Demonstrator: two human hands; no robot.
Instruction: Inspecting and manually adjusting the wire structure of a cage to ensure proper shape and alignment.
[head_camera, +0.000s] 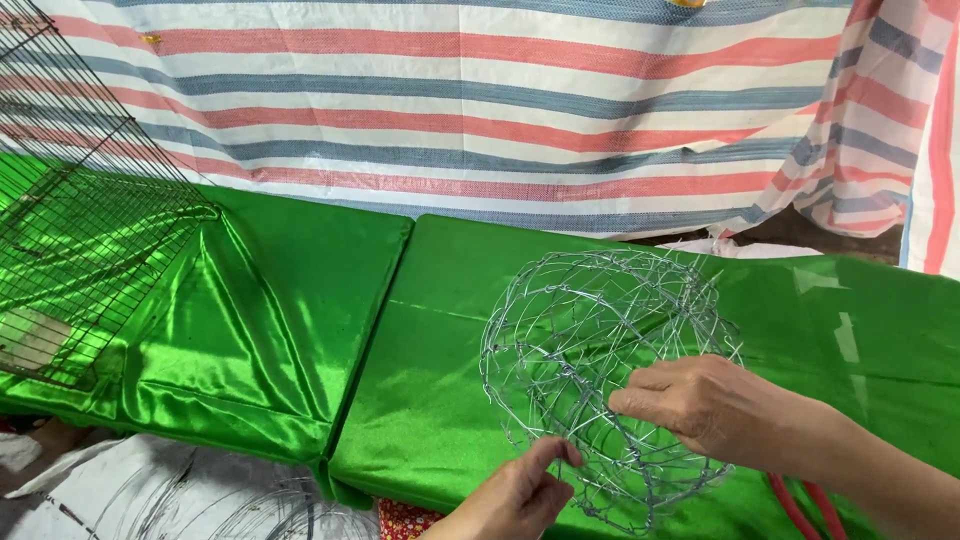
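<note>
Left hand (520, 495) pinches a strand at the near rim of the wire ball frame (600, 385), thumb and forefinger closed on it, while the right hand (715, 405) comes over from the side, fingers curled shut around strands higher up. The frame sits between both grips on the green satin cloth (300, 300). It looks light, springy and open-woven, likely to flex if squeezed, so a crossing of wires seems the surest place to hold. Below the grip, loose wire coils (270, 505) lie on the floor. Off beyond the left hand stands a black wire cage (80, 240); farthest back hangs a striped tarpaulin (500, 100).
</note>
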